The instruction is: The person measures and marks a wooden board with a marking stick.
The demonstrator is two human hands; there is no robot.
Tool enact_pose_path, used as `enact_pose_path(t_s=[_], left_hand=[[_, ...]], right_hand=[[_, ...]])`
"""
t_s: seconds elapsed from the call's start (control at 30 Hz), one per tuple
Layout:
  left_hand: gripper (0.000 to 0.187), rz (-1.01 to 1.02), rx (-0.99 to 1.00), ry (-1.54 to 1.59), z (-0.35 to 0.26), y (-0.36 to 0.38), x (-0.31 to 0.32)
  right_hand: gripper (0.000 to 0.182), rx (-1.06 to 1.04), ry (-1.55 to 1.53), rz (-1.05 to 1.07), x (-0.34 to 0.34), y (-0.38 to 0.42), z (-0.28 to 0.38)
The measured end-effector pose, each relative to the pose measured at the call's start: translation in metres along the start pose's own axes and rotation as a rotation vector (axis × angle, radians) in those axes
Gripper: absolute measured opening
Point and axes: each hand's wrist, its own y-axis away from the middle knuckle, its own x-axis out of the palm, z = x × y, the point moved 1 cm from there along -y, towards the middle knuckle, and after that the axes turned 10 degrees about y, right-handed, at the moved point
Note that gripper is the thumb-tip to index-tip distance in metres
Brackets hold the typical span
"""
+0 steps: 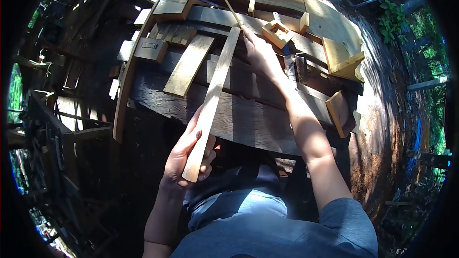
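Note:
A long, narrow wooden strip runs from near my body up over the workbench, tilted slightly to the right. My left hand is wrapped round its near end, thumb on the side and fingers beneath. At the strip's far end is my right hand, its fingers closed in a pinch. From those fingertips a thin wooden stick points up and left. Whether the right fingers also press on the strip is hidden. Just right of that hand sits a small hollowed wooden block.
Dark planks form the workbench. On it lie a thick block, a flat board, a smaller block and angled offcuts. A curved upright board edges the left side. A large log lies to the right.

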Motion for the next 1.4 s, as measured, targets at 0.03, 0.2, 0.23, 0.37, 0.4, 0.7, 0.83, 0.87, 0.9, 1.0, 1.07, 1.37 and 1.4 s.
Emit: enact_pose_path(t_s=[0.03, 0.2, 0.23, 0.37, 0.4, 0.7, 0.83, 0.87, 0.9, 1.0, 1.07, 1.37, 1.4], left_hand=[[0.068, -0.001, 0.0, 0.014, 0.001, 0.0, 0.0], [0.068, 0.008, -0.007, 0.012, -0.001, 0.0, 0.002], [0.068, 0.025, -0.004, 0.024, -0.001, 0.0, 0.001], [0.068, 0.0, 0.005, -0.041, 0.002, -0.001, 0.001], [0.068, -0.008, 0.013, -0.049, 0.003, -0.001, 0.0], [0.068, 0.016, -0.007, 0.058, 0.0, -0.001, -0.001], [0.07, 0.01, -0.013, 0.023, -0.002, -0.001, 0.001], [0.07, 0.022, -0.012, 0.012, -0.001, -0.001, 0.002], [0.07, 0.028, -0.019, 0.005, 0.0, -0.001, 0.002], [0.069, -0.008, 0.022, -0.022, 0.001, -0.001, 0.0], [0.069, 0.018, -0.017, 0.07, -0.001, 0.001, 0.0], [0.072, 0.003, -0.024, -0.004, -0.004, 0.0, -0.004], [0.073, 0.036, -0.027, 0.016, -0.004, 0.0, -0.005]], right_hand=[[0.044, 0.043, -0.004, 0.045, -0.004, 0.0, 0.003], [0.05, 0.114, -0.14, 0.232, -0.047, 0.085, 0.064], [0.049, 0.068, -0.145, 0.188, -0.048, 0.099, 0.066], [0.047, 0.181, -0.115, 0.25, -0.046, 0.071, 0.054], [0.045, 0.161, -0.048, 0.199, -0.037, 0.051, 0.042], [0.048, 0.06, -0.101, 0.171, -0.04, 0.071, 0.053], [0.048, 0.143, -0.199, 0.227, -0.048, 0.088, 0.062], [0.047, 0.157, -0.173, 0.228, -0.045, 0.076, 0.054], [0.045, 0.132, -0.057, 0.19, -0.037, 0.058, 0.043], [0.042, 0.002, 0.056, -0.034, 0.001, -0.003, 0.001], [0.04, 0.021, 0.026, 0.015, 0.005, -0.003, -0.007], [0.047, 0.12, -0.123, 0.176, -0.036, 0.073, 0.052], [0.046, 0.152, -0.092, 0.196, -0.033, 0.058, 0.046]])
